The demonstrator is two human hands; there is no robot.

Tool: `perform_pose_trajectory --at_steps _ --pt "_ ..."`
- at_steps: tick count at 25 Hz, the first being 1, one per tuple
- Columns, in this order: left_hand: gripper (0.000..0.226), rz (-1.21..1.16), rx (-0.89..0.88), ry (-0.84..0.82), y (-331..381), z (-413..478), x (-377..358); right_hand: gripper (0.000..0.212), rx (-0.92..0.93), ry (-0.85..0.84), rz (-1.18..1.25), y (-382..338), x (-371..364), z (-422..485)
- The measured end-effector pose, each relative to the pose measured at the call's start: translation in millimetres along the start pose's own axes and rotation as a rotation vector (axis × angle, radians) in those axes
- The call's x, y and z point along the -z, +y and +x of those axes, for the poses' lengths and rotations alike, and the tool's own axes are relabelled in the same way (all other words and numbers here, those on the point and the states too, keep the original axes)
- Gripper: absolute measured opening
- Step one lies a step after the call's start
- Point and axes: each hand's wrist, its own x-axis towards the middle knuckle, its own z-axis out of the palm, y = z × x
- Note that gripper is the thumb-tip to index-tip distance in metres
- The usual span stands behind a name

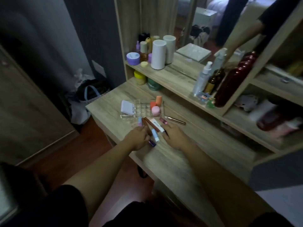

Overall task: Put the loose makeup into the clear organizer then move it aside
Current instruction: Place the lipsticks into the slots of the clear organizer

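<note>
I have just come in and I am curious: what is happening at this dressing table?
A person is tidying makeup on the wooden dressing table. Both hands reach into loose tubes and sticks lying in front of the clear organizer. The left hand touches the brown sticks; the right hand rests beside a white tube. The organizer already holds a lilac compact, orange sponges and a pink jar. Nothing is lifted yet.

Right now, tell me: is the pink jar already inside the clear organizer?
Yes, the pink jar sits in the right end of the clear organizer, just in front of the orange sponges.
</note>
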Motion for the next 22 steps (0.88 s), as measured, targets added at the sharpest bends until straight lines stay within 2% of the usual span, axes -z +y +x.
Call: perform_pose_trajectory --at_steps 5,10,13,18,22 --pt "0.028 -0.105 0.073 0.117 -7 20 7 0.026 0.061 -0.014 0.132 -7 4 54" --pt "0.031 -0.117 0.225 0.123 -11 39 10 0.021 -0.068 -0.08 0.21 -7 0 92" --pt "0.035 -0.182 0.317 0.103 -10 44 4 0.023 -0.131 -0.146 0.196 -2 -6 108" --pt "0.032 -0.228 0.457 0.098 -5 56 -11 0.028 -0.137 -0.315 0.099 6 -19 135" --pt "0.036 -0.236 0.526 0.091 1 68 -26 0.023 -0.147 -0.288 0.09 9 -26 152"
